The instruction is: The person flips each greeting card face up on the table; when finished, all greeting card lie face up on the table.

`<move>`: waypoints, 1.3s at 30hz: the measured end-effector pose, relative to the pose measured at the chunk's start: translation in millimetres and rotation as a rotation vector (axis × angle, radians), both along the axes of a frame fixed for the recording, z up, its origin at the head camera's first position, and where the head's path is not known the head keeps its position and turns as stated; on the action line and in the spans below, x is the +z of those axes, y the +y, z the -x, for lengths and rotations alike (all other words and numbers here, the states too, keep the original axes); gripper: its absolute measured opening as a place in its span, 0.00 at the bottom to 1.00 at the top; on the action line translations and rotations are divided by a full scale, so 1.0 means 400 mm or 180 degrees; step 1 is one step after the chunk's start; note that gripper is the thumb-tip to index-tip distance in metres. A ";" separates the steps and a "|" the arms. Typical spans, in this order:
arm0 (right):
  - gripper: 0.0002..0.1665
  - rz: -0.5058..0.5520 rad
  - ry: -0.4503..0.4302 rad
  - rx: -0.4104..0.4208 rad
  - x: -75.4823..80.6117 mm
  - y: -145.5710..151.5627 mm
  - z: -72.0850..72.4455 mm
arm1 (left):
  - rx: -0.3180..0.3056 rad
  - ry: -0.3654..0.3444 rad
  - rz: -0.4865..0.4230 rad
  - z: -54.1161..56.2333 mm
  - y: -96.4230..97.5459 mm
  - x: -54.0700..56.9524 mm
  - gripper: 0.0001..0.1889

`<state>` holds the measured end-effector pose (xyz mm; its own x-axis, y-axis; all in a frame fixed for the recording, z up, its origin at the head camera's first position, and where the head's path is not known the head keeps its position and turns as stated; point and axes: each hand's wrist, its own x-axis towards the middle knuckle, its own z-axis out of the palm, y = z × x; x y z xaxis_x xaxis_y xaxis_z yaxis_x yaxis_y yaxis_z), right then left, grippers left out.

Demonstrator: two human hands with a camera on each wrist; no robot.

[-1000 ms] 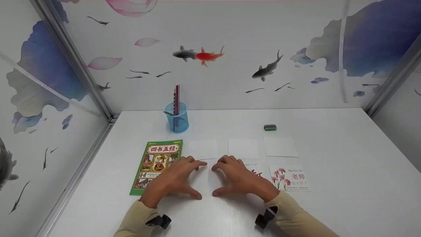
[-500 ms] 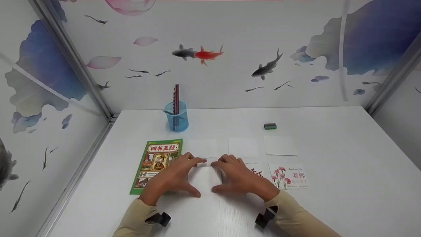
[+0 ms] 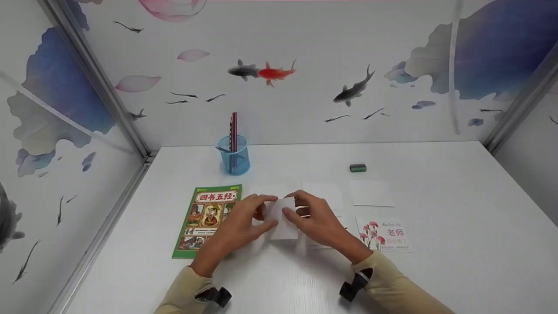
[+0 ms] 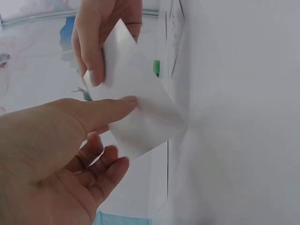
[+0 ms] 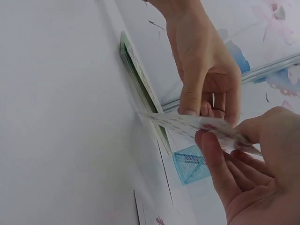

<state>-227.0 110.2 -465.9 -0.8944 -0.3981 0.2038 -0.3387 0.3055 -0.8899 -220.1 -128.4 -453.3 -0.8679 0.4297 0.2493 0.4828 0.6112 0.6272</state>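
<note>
A small white card [image 3: 285, 229] is held up over the table between both hands, its blank face toward the head camera. My left hand [image 3: 239, 222] pinches its left side, the thumb lying on the blank face in the left wrist view. On the other side, my right hand [image 3: 320, 218] grips the card between thumb and fingers. Print shows on the card's other face [image 5: 183, 126] in the right wrist view. Behind the right hand lies another printed card [image 3: 322, 246], mostly hidden. To its right rests a card with pink flowers [image 3: 383, 235].
A green-edged book [image 3: 207, 222] lies left of the hands, partly behind the left one. Farther back are white paper pieces, one in the middle [image 3: 322, 189] and one to the right [image 3: 372, 193]. A blue mesh pencil cup [image 3: 235, 161] and a small green block [image 3: 358, 168] stand beyond.
Both hands were spread above the white card near the tabletop. Now they have closed on it and raised it, tilting its blank face up toward the head camera.
</note>
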 end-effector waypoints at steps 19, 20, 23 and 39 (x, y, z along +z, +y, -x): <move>0.26 -0.0526 0.0959 -0.0113 -0.004 0.000 -0.001 | -0.0055 -0.1040 -0.1054 0.009 -0.021 -0.004 0.24; 0.25 -0.0572 0.0990 -0.0184 -0.004 0.000 -0.001 | -0.0068 -0.1089 -0.1129 0.009 -0.022 -0.004 0.25; 0.22 -0.0620 0.0918 -0.0372 -0.003 0.000 0.000 | -0.0027 -0.1311 -0.1397 0.010 -0.028 -0.002 0.28; 0.33 -0.0549 0.0701 -0.0171 0.006 -0.012 -0.019 | -0.0237 -0.0840 -0.0836 0.032 -0.061 -0.018 0.23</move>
<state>-219.5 105.6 -463.3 -0.8568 -0.3971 0.3290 -0.4975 0.4686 -0.7300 -233.0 -152.7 -460.4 -0.8857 0.4453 0.1313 0.3207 0.3823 0.8666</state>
